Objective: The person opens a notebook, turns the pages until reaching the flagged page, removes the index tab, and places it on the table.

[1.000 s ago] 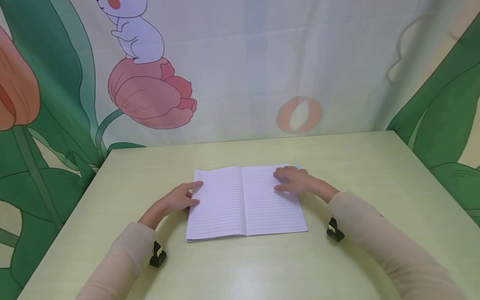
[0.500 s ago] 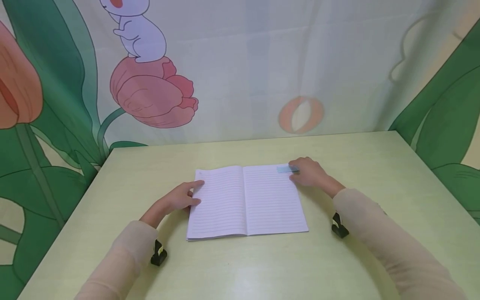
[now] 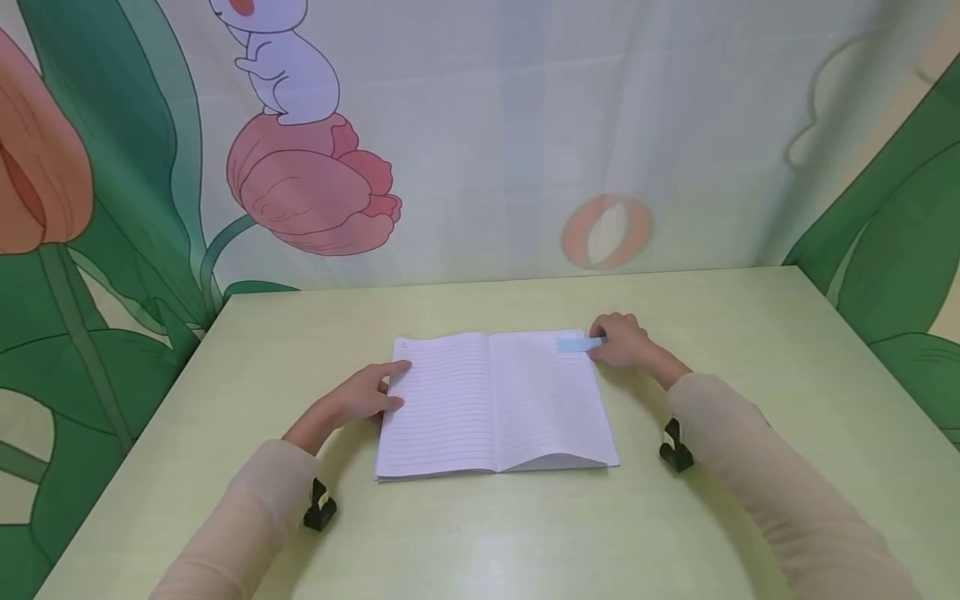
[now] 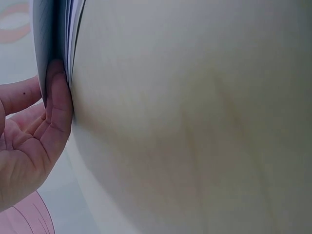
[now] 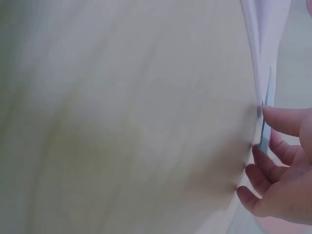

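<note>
An open lined notebook lies on the table, with its right page bowed up along the bottom edge. My left hand grips its left edge. In the left wrist view the thumb and index finger are on one side of the leaves, and other fingers reach in behind them. At the upper right corner, a light blue strip lies across the page and its outer end is pinched by my right hand. The right wrist view has the strip between thumb and fingers; whether the page edge is pinched too, I cannot tell.
The pale wooden table extends around the notebook. Behind it hangs a curtain printed with flowers and a white animal. A small black device is at the left cuff, another black device at the right.
My right hand has moved from on top of the right page out to its upper right corner, uncovering the blue strip. The right page's bottom edge has risen. My left hand keeps its hold.
</note>
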The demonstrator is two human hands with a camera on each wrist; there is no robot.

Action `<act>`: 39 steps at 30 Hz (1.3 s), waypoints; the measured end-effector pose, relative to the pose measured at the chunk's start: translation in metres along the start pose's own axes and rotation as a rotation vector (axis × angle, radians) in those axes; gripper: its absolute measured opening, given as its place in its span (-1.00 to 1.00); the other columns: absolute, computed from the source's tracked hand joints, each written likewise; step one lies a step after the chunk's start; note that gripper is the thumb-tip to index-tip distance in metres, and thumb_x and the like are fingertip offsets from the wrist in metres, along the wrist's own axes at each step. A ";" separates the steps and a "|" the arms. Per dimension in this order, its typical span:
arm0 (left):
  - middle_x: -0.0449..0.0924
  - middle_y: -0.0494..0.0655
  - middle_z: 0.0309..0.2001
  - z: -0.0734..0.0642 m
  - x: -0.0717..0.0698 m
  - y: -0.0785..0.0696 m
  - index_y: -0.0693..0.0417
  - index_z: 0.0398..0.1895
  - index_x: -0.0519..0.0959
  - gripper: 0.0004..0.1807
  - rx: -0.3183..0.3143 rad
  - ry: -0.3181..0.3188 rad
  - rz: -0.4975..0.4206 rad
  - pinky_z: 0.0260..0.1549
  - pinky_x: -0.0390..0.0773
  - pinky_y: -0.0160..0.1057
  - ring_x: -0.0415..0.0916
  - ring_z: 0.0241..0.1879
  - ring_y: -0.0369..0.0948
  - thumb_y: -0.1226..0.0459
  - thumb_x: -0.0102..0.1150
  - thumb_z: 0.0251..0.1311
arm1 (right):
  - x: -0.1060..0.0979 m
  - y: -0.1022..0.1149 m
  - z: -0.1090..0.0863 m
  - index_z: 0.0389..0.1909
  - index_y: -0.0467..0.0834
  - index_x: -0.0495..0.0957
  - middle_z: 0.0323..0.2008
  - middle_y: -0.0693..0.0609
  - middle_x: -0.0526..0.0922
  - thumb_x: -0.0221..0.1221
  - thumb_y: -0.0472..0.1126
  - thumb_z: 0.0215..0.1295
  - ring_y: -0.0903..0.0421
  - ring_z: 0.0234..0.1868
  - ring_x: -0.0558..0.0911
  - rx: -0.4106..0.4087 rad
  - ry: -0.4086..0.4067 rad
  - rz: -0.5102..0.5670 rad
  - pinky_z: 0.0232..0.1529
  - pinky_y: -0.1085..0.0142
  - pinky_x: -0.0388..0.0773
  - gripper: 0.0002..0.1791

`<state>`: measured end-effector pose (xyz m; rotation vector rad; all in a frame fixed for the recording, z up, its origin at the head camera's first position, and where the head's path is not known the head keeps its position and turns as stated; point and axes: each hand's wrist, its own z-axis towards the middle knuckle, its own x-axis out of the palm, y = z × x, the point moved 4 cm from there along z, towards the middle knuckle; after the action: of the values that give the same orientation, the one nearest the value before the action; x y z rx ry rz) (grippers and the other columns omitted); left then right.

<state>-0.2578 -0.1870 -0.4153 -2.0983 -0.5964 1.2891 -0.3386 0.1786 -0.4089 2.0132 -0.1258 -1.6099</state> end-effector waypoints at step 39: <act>0.37 0.04 -0.53 -0.003 -0.001 -0.001 0.14 0.36 0.13 -0.32 -0.014 -0.001 -0.009 -0.51 0.36 -0.30 0.37 -0.56 -0.17 0.43 0.10 0.15 | -0.025 -0.017 -0.002 -0.14 -0.37 0.58 -0.25 -0.26 0.63 0.10 -0.24 0.27 -0.07 -0.27 0.63 0.115 -0.347 0.480 -0.14 0.13 0.49 -0.72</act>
<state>-0.2556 -0.1872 -0.4129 -2.1038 -0.6169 1.2844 -0.3476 0.2034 -0.3951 1.5966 -0.7837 -1.6333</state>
